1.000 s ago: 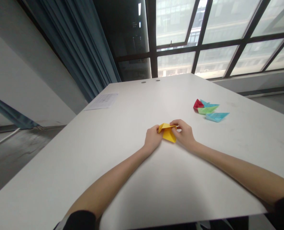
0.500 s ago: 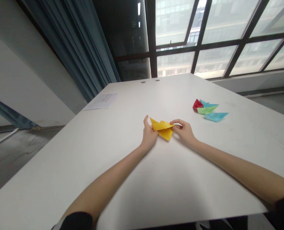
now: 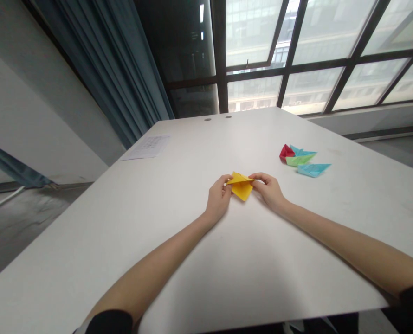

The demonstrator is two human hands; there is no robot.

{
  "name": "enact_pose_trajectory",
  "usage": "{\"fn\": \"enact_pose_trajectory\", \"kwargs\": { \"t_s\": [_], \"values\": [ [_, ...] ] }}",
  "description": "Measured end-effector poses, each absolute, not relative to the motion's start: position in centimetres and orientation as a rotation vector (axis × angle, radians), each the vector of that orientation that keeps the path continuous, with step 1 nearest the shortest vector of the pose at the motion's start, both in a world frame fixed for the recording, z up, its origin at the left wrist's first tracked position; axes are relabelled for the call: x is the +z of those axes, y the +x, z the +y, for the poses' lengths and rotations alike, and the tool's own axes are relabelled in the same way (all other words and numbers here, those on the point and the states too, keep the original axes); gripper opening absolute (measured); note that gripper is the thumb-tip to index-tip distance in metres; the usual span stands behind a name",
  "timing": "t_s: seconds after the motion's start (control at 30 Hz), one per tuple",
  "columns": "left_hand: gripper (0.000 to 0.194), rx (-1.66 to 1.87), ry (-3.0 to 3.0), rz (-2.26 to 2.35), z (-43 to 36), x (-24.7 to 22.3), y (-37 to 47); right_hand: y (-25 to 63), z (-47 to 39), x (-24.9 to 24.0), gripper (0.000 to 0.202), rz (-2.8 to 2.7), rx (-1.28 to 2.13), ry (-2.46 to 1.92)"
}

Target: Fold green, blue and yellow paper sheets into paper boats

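Note:
A yellow folded paper (image 3: pixel 241 188) is held between both hands, just above the middle of the white table. Its top edge runs across with a peak above, and a pointed flap hangs down toward me. My left hand (image 3: pixel 220 195) pinches its left corner between thumb and fingers. On the other side, my right hand (image 3: pixel 266 189) grips the right corner the same way, thumb below and index finger on top. The fingers partly hide both corners.
To the right lie several folded paper boats: a red one (image 3: pixel 286 153), a green one (image 3: pixel 300 159) and a blue one (image 3: pixel 313 170), with more blue paper behind. A printed sheet (image 3: pixel 147 147) rests near the left edge of the white table (image 3: pixel 206 269). Windows stand beyond.
The left-hand point of the yellow paper, which stuck up before, is now folded down or hidden. My left thumb and fingers have closed on that corner; the right hand stays nearly still.

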State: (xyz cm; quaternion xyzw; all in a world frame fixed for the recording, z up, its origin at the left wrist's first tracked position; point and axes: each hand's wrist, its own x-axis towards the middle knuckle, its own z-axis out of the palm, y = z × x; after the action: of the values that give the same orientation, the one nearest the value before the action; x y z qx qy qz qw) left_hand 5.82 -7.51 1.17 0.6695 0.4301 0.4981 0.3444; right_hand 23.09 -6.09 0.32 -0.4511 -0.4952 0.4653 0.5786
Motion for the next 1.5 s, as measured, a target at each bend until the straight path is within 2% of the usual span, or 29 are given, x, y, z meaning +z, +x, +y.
{"fn": "enact_pose_trajectory", "kwargs": {
  "t_s": [0.2, 0.43, 0.63, 0.77, 0.9, 1.07, 1.23, 1.5],
  "values": [
    [0.029, 1.275, 1.505, 1.004, -7.1, 1.2, 5.9, 23.1, -6.1, 0.5, 0.018, -1.011, 1.318, -0.902],
    [0.023, 1.293, 1.273, 0.979, -7.1, 1.3, 6.3, 23.2, -6.3, 0.1, 0.021, -1.114, 1.326, -0.937],
    [0.034, 1.341, 1.329, 0.969, -6.8, 0.9, 6.3, 22.9, -6.7, 0.7, 0.018, -1.076, 1.411, -0.857],
    [0.047, 1.345, 1.331, 0.948, -6.8, 0.7, 6.2, 22.9, -6.9, 0.8, 0.016, -1.153, 1.366, -0.87],
    [0.051, 1.33, 1.258, 0.932, -6.9, 0.7, 6.4, 22.8, -7.0, 0.6, 0.028, -1.307, 1.234, -0.936],
    [0.055, 1.265, 1.089, 0.892, -7.1, 1.0, 6.8, 22.8, -6.9, 0.6, 0.037, -1.22, 1.19, -0.905],
    [0.047, 1.163, 1.151, 0.929, -7.5, 1.2, 6.9, 22.8, -6.8, 0.6, 0.043, -1.161, 1.212, -0.899],
    [0.037, 1.08, 1.373, 0.909, -7.9, 0.9, 7.0, 22.8, -6.8, 0.8, 0.031, -1.164, 1.218, -0.967]
  ]
}}
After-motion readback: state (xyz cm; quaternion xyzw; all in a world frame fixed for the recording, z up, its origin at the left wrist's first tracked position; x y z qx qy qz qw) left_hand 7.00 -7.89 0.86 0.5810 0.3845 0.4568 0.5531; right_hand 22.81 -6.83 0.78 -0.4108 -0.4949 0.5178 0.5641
